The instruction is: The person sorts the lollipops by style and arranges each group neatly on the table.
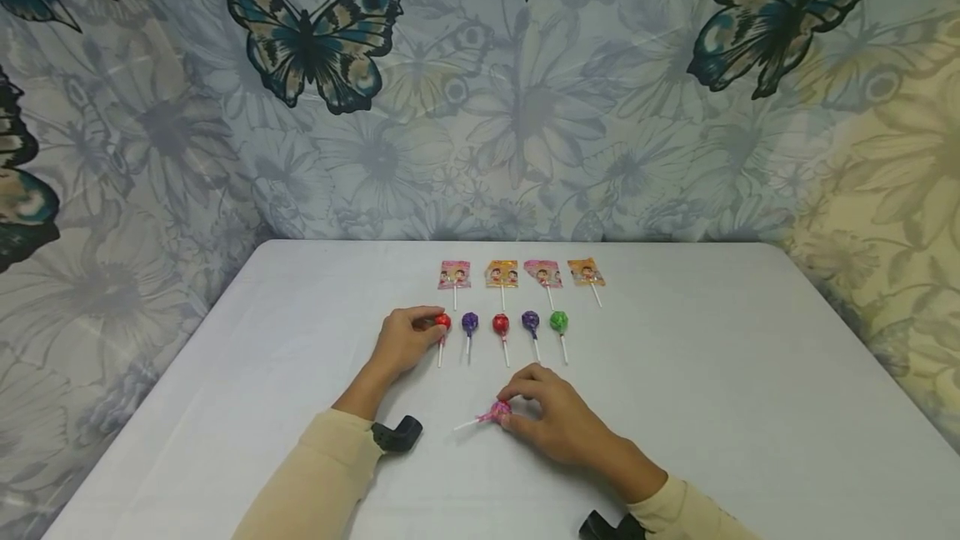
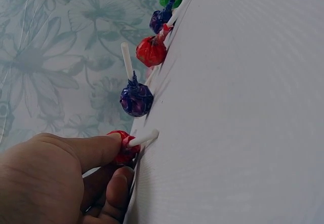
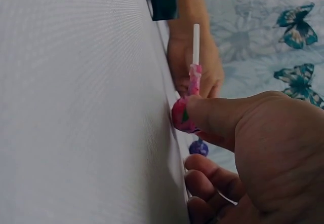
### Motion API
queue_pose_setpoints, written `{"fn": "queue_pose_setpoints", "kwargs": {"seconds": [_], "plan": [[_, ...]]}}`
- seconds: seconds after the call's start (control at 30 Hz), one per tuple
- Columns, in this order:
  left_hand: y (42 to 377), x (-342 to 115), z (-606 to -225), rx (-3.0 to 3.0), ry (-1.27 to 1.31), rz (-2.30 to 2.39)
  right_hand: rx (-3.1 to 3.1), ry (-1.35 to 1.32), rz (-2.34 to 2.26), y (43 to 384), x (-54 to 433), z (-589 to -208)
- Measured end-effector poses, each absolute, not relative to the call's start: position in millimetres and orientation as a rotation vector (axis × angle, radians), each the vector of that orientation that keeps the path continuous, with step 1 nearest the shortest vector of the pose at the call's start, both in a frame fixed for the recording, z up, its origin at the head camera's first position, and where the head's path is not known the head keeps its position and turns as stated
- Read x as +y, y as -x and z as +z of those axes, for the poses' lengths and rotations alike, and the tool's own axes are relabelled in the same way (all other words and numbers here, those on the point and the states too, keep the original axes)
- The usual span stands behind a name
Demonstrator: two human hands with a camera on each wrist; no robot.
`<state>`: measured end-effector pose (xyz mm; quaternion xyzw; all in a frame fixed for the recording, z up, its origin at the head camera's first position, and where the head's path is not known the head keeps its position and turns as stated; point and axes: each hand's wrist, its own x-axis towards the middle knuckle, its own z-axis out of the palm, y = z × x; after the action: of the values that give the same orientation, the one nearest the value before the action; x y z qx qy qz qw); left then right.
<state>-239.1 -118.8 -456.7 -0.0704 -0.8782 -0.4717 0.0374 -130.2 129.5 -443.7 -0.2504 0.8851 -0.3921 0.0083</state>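
My left hand [image 1: 406,340] pinches the round head of a red lollipop [image 2: 124,148] at the left end of a row, its white stick pointing toward me in the head view. Nearer the front, my right hand [image 1: 558,417] holds a pink lollipop [image 3: 183,113] by its wrapped head between thumb and fingers, the stick pointing left. Beside the left hand the row goes on with a purple lollipop [image 1: 469,322], another red lollipop [image 1: 500,324], a second purple lollipop [image 1: 530,322] and a green lollipop [image 1: 558,322].
Behind the row lie flat-packed lollipops: a pink packet [image 1: 453,274], an orange packet [image 1: 502,273], a second pink packet [image 1: 544,273] and a tilted orange packet [image 1: 587,272]. All rest on a white-covered table [image 1: 712,373]. A butterfly-patterned backdrop [image 1: 525,132] rises at its far edge.
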Motion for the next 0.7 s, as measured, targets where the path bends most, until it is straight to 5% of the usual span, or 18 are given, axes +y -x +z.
{"fn": "queue_pose_setpoints", "kwargs": {"seconds": [0.7], "plan": [[237.8, -118.0, -455.2, -2.707, 0.195, -1.459, 2.517, 0.771, -1.765, 131.1, 131.6, -445.3]]}}
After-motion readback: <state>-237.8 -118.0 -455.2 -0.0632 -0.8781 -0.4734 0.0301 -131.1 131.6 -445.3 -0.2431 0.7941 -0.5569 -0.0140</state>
